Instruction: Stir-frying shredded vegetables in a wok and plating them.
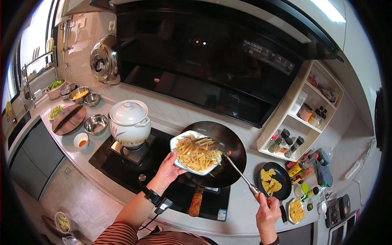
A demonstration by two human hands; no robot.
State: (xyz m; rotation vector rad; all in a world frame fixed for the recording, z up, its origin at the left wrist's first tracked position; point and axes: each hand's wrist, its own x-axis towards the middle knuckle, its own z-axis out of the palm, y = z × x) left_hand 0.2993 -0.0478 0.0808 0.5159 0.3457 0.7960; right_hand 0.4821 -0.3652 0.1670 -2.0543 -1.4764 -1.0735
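Observation:
My left hand (pixel 169 170) grips the near left edge of a white plate (pixel 173 141), holding it over the left part of a dark wok (pixel 234 156). Pale cooked strips mixed with darker pieces (pixel 196 154) are heaped on the plate. My right hand (pixel 266 209) is closed around the wooden handle of a metal spatula (pixel 237 170). The spatula's head, with some strips on it, is over the plate's upper right side. A few bits of food cling inside the wok, whose worn handle (pixel 196 202) points toward me.
Left of the wok, a lidded white ceramic pot (pixel 130 125) stands on the other burner. A black frying pan (pixel 283 174) with yellow egg-like pieces sits to the right, near a plate of yellow food (pixel 296 211). Steel bowls (pixel 96 124) and a wooden lid (pixel 69 119) are at left.

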